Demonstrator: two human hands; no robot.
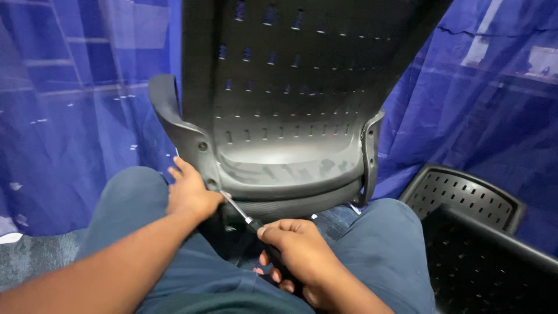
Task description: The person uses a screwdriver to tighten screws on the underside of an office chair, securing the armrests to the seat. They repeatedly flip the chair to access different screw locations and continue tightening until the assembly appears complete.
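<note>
Low in the frame, the right hand (299, 250) is closed around the dark handle of a screwdriver (247, 218), whose metal shaft slants up and left to a point on the chair back (279, 116) just beside the left hand (189, 192). That left hand rests against the lower left edge of the chair back, fingers curled loosely on the plastic, holding nothing else. The perforated black chair back rises between the person's knees through the centre of the frame, with another black perforated panel (465, 195) at lower right and blue sheeting (70, 116) behind.
</note>
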